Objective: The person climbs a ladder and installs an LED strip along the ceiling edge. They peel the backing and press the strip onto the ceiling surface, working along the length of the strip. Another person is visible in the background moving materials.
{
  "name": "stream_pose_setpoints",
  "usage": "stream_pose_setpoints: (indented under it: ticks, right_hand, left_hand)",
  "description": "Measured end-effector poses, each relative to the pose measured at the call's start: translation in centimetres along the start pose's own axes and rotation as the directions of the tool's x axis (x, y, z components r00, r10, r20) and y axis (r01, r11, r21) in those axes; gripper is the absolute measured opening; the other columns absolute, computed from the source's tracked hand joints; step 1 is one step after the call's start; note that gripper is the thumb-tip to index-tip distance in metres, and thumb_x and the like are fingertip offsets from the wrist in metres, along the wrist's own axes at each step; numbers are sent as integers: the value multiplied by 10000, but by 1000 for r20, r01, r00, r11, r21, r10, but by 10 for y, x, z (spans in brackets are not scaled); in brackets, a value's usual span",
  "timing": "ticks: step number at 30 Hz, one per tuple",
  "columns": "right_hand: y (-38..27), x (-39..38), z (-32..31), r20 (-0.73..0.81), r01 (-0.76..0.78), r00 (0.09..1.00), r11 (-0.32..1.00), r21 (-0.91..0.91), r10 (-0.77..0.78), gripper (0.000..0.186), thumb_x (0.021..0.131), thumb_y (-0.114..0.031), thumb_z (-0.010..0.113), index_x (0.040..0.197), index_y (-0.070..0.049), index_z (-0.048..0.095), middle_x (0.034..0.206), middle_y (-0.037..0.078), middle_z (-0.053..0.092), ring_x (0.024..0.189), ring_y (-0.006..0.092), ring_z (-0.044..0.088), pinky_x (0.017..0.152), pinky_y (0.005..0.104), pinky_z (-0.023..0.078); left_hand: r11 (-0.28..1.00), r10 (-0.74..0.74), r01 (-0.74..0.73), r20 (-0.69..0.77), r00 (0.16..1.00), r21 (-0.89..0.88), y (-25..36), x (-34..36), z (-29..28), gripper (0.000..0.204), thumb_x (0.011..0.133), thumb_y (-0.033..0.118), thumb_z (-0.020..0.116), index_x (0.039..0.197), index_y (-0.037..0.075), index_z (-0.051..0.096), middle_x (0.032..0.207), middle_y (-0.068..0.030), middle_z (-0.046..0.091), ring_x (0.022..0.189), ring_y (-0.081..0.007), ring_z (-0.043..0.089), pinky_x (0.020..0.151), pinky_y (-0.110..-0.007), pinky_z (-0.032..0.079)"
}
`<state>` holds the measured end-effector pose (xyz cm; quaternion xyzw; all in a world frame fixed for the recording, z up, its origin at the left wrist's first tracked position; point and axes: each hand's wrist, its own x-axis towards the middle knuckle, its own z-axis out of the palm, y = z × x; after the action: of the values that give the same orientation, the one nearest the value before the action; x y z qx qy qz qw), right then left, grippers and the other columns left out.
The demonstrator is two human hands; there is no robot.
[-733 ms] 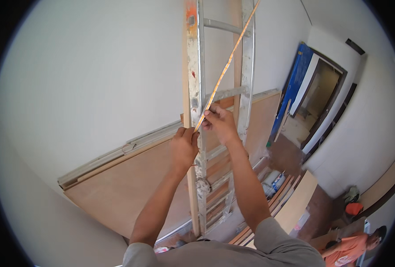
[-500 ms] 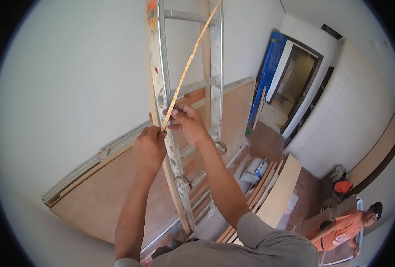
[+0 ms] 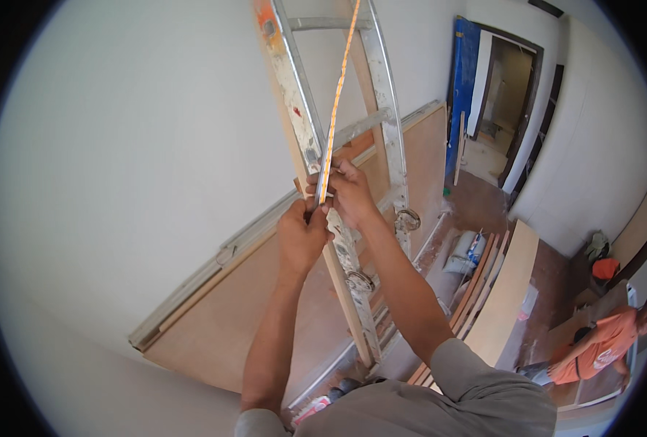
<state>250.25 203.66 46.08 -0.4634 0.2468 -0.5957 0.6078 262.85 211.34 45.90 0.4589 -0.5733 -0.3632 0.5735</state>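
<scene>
A long thin LED strip (image 3: 336, 109), glowing orange and seemingly set in a narrow grey channel, runs up past the top edge. My left hand (image 3: 303, 237) is closed in a pinch on its lower end. Just above and to the right, my right hand (image 3: 351, 193) has its fingers bent around the strip, with the thumb side toward it. Some right fingertips are hidden behind the channel. Both hands are in front of an aluminium ladder (image 3: 299, 95) with paint stains, standing upright beside a wooden batten (image 3: 345, 306).
Large wooden panels (image 3: 251, 309) lean against the white wall. Planks (image 3: 502, 298) and a grey sack (image 3: 463, 251) lie on the floor to the right. A blue door panel (image 3: 463, 87) stands by a doorway. At lower right, a person in an orange shirt (image 3: 600, 342) handles a panel.
The view has shifted, so the ladder and my hands appear farther right. The strip looks steeper, and more of its grey channel shows between my hands. Both hands keep hold.
</scene>
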Motion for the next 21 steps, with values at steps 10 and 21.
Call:
stream_pose_setpoints:
  ticks: [10,21]
  right_hand:
    - [-3,4,0,-63,39,997,992,-119,-47,285,1102,-261,461,1105,0,574,941,118,677,823,180,679,681,310,585]
    - [-30,-27,-15,-101,-27,995,997,-70,20,303,1091,-261,482,1128,23,582,999,132,682,815,205,694,739,360,615]
  left_hand:
    - [505,749,-671,111,653,544,5,30,-3,115,878,89,728,846,-18,701,789,-156,660,705,-304,642,637,-404,495]
    - [857,-51,242,391,919,-455,77,153,71,352,1107,259,395,1261,-20,546,953,-123,638,966,-298,687,788,-387,586]
